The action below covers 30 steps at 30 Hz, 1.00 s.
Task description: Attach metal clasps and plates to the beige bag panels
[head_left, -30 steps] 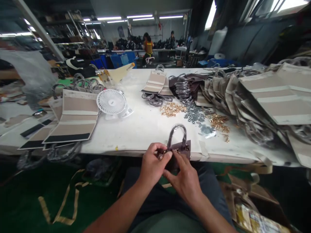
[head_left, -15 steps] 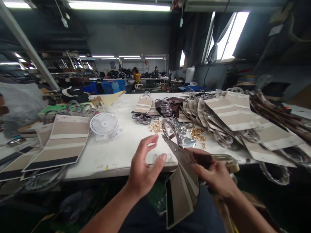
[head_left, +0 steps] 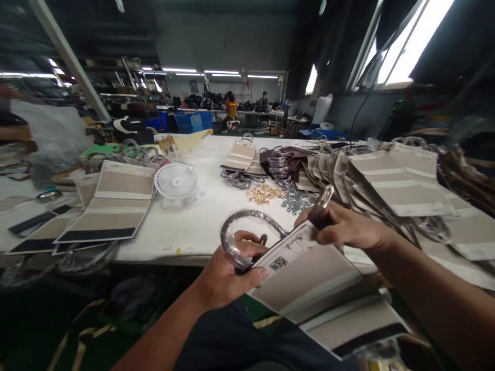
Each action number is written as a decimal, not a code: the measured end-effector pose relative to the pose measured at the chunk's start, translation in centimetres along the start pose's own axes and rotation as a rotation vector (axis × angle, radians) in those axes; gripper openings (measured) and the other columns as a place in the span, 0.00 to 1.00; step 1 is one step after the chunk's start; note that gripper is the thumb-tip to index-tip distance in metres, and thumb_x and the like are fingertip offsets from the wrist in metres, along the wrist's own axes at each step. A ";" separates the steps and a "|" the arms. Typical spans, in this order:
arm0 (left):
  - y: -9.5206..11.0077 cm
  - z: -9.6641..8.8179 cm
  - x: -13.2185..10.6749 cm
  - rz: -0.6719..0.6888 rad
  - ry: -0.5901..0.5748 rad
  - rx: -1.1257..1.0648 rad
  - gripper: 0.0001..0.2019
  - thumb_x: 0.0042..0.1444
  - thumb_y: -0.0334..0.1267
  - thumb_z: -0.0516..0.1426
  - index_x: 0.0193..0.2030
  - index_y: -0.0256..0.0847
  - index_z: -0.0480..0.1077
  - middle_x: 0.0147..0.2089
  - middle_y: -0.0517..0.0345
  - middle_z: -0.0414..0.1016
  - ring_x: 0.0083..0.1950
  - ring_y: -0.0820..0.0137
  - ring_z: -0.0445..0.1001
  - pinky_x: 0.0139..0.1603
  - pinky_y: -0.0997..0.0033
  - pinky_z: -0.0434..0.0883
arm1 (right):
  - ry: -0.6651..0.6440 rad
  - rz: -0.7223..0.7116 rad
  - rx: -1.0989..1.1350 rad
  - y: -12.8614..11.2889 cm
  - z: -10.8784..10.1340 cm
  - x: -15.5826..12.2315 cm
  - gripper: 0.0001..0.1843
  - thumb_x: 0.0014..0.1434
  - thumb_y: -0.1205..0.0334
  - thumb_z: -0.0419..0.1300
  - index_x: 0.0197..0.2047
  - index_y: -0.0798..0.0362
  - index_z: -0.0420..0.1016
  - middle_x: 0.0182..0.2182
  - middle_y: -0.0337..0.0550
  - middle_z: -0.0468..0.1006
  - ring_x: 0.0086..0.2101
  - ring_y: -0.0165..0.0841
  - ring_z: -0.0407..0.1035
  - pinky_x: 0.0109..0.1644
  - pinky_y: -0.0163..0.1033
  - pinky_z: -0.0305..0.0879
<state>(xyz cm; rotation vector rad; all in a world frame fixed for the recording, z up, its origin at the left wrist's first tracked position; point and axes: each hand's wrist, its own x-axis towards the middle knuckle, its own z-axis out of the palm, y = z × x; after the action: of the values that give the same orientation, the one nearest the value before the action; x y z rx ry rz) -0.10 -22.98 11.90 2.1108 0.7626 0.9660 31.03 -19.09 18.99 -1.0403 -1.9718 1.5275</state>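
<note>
A beige bag panel (head_left: pixel 309 275) is held tilted over my lap, its upper edge between my two hands. A looped bag handle (head_left: pixel 225 234) in clear plastic wrap rises from that edge, on the left. My left hand (head_left: pixel 228 273) is closed at the handle's base, thumb on the panel's beige face and fingers behind. My right hand (head_left: pixel 348 229) is closed on the upper right corner, where a dark piece with a shiny end (head_left: pixel 324 201) sticks up; I cannot tell its kind. A small dark square (head_left: pixel 279 264) shows near the panel's edge.
Gold-coloured fittings (head_left: pixel 265 193) and grey metal pieces (head_left: pixel 297 201) lie in piles on the white table (head_left: pixel 174 226). A white fan (head_left: pixel 176 181) stands left of them. Stacked bag panels (head_left: pixel 402 180) fill the right side; more panels (head_left: pixel 112 201) lie left. Two people are far behind.
The bag panel has turned so that its beige face shows, with the handle loop up on the left. My left hand, earlier apart and spread, has closed on it. The view has shifted.
</note>
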 end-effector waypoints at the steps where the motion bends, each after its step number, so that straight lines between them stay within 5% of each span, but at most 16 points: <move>1: -1.2 0.7 -0.9 -0.011 0.004 0.071 0.13 0.63 0.42 0.62 0.52 0.44 0.82 0.51 0.49 0.82 0.62 0.54 0.74 0.65 0.56 0.71 | -0.067 0.048 0.007 1.1 0.0 1.3 0.18 0.49 0.60 0.66 0.45 0.57 0.82 0.24 0.35 0.74 0.18 0.24 0.62 0.19 0.27 0.57; 6: -6.3 5.2 -6.0 -0.097 0.086 0.499 0.16 0.59 0.46 0.64 0.52 0.45 0.83 0.44 0.47 0.84 0.49 0.51 0.80 0.60 0.47 0.71 | -0.328 0.268 0.061 8.1 1.0 7.0 0.16 0.46 0.59 0.67 0.38 0.59 0.81 0.23 0.33 0.74 0.17 0.23 0.62 0.18 0.28 0.58; 9: -7.9 7.2 -7.4 -0.216 0.127 0.511 0.18 0.58 0.48 0.65 0.53 0.46 0.83 0.40 0.45 0.83 0.40 0.54 0.80 0.50 0.51 0.75 | -0.381 0.322 0.075 11.2 1.5 9.4 0.16 0.47 0.59 0.66 0.38 0.58 0.81 0.23 0.32 0.73 0.17 0.23 0.61 0.17 0.28 0.57; 13: -9.5 8.6 -6.1 -0.396 0.125 0.020 0.11 0.62 0.43 0.62 0.47 0.46 0.83 0.43 0.49 0.84 0.49 0.54 0.81 0.58 0.53 0.74 | -0.403 0.348 0.065 13.2 0.7 12.3 0.14 0.48 0.58 0.66 0.38 0.58 0.80 0.21 0.31 0.72 0.16 0.23 0.59 0.17 0.29 0.54; 17: -11.2 9.6 -3.8 -0.781 0.260 -0.553 0.17 0.62 0.49 0.62 0.49 0.39 0.83 0.44 0.49 0.85 0.47 0.54 0.81 0.49 0.61 0.77 | -0.380 0.350 -0.016 13.9 -0.9 14.9 0.10 0.50 0.58 0.64 0.33 0.56 0.78 0.17 0.30 0.68 0.17 0.25 0.59 0.19 0.32 0.54; 20: -11.5 10.2 -2.7 -0.880 0.311 -0.745 0.21 0.57 0.52 0.67 0.49 0.37 0.84 0.43 0.48 0.85 0.46 0.53 0.82 0.48 0.61 0.77 | -0.282 0.304 -0.212 14.1 -1.1 15.9 0.08 0.51 0.59 0.65 0.31 0.55 0.78 0.20 0.33 0.72 0.22 0.28 0.64 0.24 0.33 0.56; 23: -11.1 11.0 -2.6 -0.952 0.406 -0.838 0.23 0.54 0.53 0.70 0.48 0.36 0.84 0.44 0.46 0.85 0.46 0.51 0.83 0.50 0.58 0.79 | -0.049 0.261 -0.451 14.0 0.1 15.2 0.15 0.53 0.59 0.66 0.44 0.54 0.84 0.33 0.39 0.83 0.31 0.33 0.73 0.35 0.35 0.64; 26: -10.8 12.1 -3.0 -1.072 0.508 -0.969 0.25 0.49 0.52 0.73 0.47 0.36 0.84 0.43 0.45 0.86 0.44 0.49 0.84 0.48 0.54 0.80 | 0.246 0.248 -0.627 13.8 1.9 12.7 0.21 0.59 0.57 0.64 0.55 0.51 0.83 0.44 0.45 0.86 0.40 0.39 0.78 0.46 0.41 0.69; 30: -11.4 12.9 -3.2 -1.175 0.563 -1.035 0.26 0.42 0.49 0.76 0.46 0.36 0.84 0.41 0.44 0.86 0.42 0.48 0.86 0.46 0.55 0.81 | 0.457 0.288 -0.657 13.9 1.4 7.9 0.16 0.64 0.54 0.61 0.51 0.47 0.84 0.43 0.42 0.87 0.41 0.40 0.80 0.48 0.42 0.70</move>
<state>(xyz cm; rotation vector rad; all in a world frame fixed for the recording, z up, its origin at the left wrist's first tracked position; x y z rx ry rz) 6.01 -22.89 -4.58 0.3164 1.1824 0.9036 29.15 -12.34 4.56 -1.8096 -2.0685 0.6370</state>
